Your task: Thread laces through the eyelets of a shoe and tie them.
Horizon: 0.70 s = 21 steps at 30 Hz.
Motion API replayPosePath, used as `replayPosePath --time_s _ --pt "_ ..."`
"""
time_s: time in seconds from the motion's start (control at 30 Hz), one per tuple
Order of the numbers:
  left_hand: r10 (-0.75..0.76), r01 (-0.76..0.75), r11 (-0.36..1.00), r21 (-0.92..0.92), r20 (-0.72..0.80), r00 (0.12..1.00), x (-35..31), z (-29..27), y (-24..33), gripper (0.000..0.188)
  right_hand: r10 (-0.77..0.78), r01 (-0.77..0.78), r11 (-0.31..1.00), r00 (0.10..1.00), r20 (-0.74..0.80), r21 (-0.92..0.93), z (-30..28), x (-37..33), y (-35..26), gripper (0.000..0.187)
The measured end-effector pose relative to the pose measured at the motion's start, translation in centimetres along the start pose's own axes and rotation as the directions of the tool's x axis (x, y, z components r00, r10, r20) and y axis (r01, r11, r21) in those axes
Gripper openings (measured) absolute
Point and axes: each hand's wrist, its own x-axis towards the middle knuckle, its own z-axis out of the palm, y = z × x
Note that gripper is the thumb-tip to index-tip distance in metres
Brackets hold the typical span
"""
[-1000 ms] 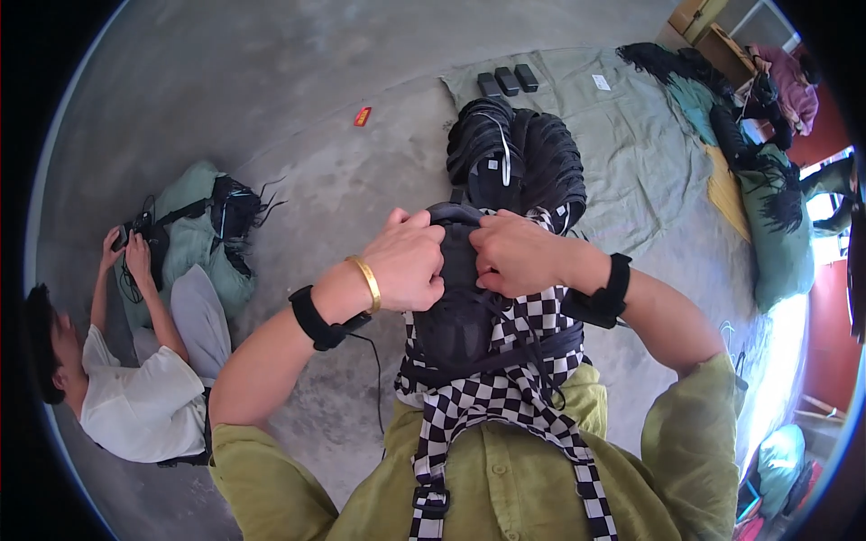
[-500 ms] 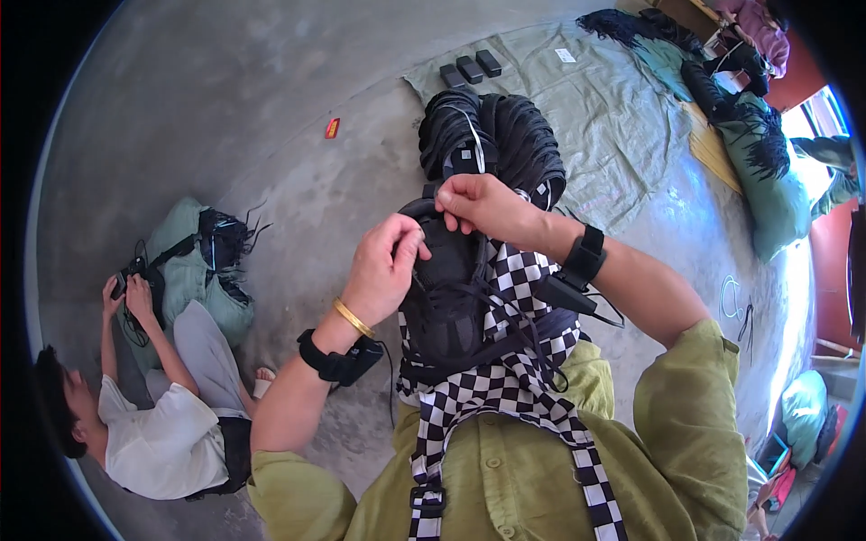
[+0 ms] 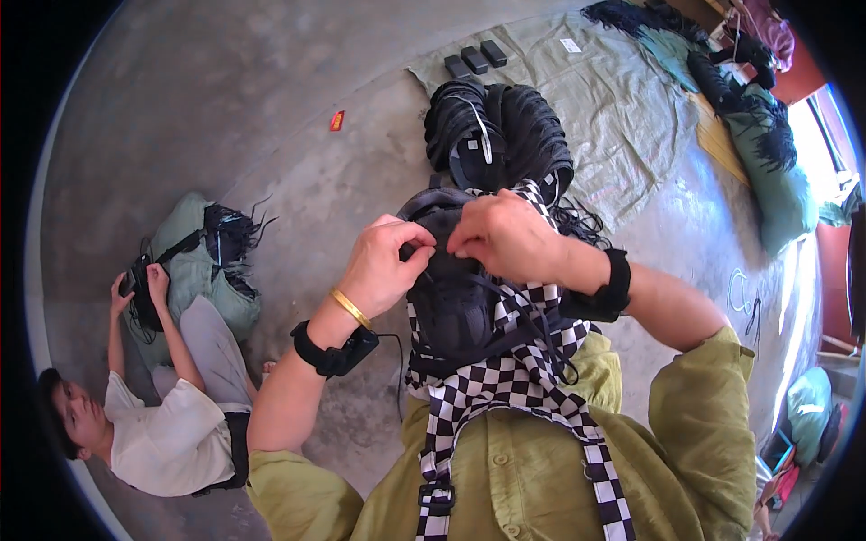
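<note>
Shoe (image 3: 456,326), one, black, lies on the lap mid-view. The left hand (image 3: 383,266) is at its ten o'clock, the right hand (image 3: 510,239) at two. Fingers look pinched nearly closed; I can't tell if they grip anything. I think the loose laces (image 3: 544,332) at four o'clock could snag and pull it crooked. I count two black bundles (image 3: 532,135) and three black boxes (image 3: 474,60) toward twelve, one red packet (image 3: 336,121) at eleven.

The black shoe (image 3: 458,325) looks matt, the checked apron (image 3: 501,380) soft cloth, the bracelet (image 3: 351,309) glossy metal, the floor (image 3: 234,117) smooth concrete, the green sheet (image 3: 622,108) creased.
</note>
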Motion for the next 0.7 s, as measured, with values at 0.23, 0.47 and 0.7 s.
replayPosePath --time_s 0.23,0.47,0.7 --pt "0.107 -0.107 0.993 0.041 0.013 0.994 0.4 0.4 -1.0 0.011 0.316 -0.347 0.818 0.938 0.145 0.460 -1.9 3.0 1.7 0.021" --pt "0.091 -0.094 0.985 0.146 0.032 0.995 0.4 0.0 0.0 0.013 0.210 -0.198 0.977 0.951 0.228 -0.075 -1.6 2.6 0.3 0.013" --pt "0.136 -0.153 0.913 0.378 0.072 0.988 -0.1 0.9 0.9 0.007 0.169 -0.024 0.920 0.925 0.341 -0.390 -2.2 1.8 -1.5 0.012"
